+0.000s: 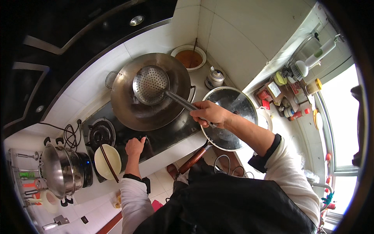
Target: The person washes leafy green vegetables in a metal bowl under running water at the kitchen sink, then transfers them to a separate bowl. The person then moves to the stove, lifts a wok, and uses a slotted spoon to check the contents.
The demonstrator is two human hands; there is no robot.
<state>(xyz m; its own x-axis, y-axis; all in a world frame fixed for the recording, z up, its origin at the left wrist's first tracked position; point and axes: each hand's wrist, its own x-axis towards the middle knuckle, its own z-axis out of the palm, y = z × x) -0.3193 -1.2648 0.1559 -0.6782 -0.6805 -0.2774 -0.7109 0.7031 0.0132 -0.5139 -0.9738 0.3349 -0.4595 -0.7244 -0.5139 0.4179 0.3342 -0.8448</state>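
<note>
My right hand [211, 113] grips the long metal handle of a perforated skimmer ladle [150, 83]. The ladle's round bowl is over the inside of a large steel wok [125, 108] with two loop handles; whether they touch I cannot tell. On the black cooktop [175, 131], my left hand [134, 146] is at the front, its fingers around what looks like a dark control knob, mostly hidden. A glass lid [225, 136] with a metal rim lies under my right forearm. Below that lid a brown wooden pan handle [192, 160] sticks out towards me.
A cream bowl [102, 163] with chopsticks [108, 162] across it sits left, near a free burner [101, 134]. Farther left stands a lidded steel pot [55, 169]. A basin of brown liquid [187, 60] and a lidded jar [215, 77] occupy the back corner. A range hood [96, 38] overhangs.
</note>
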